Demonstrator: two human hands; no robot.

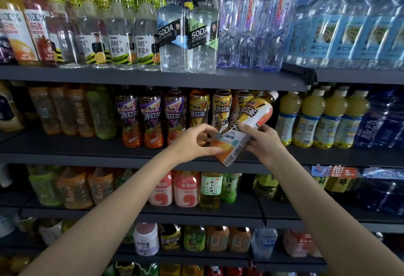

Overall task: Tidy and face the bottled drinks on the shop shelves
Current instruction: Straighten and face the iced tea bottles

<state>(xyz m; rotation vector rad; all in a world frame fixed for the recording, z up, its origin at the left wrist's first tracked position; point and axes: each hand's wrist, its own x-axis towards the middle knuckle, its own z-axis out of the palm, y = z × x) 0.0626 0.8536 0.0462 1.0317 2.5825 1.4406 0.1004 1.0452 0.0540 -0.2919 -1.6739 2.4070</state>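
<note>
An iced tea bottle (249,122) with a white and orange label and a white cap hangs tilted in front of the second shelf (87,144), cap up and to the right. My left hand (196,142) grips its lower part from the left. My right hand (265,142) holds its middle from the right. Behind it, upright iced tea bottles (222,107) of the same kind stand in the row, next to purple-labelled iced tea bottles (150,118).
Yellow juice bottles (310,118) stand right of the held bottle. Soda water bottles (188,37) and clear water bottles (253,28) fill the top shelf. Peach drinks (185,188) and green tea (211,190) sit on the shelf below. A price tag (334,172) hangs at the right.
</note>
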